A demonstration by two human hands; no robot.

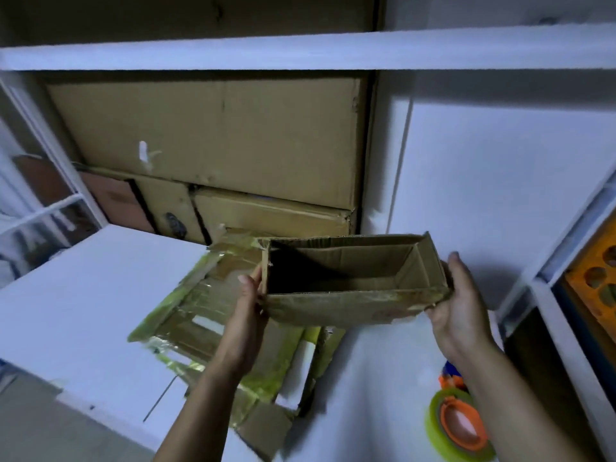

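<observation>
While it is held up above the white counter (83,311), the open cardboard box (350,306) sits level between both hands, its opening facing up. At its left end the left hand (248,295) grips with the thumb on the wall; its fingers are hidden behind the box. At the right end the right hand (456,295) cups it, fingers curled beneath. Flattened, taped cardboard (200,315) lies just below. A tape roll (456,425) rests near right, and stacked cartons (206,135) fill the far shelf.
</observation>
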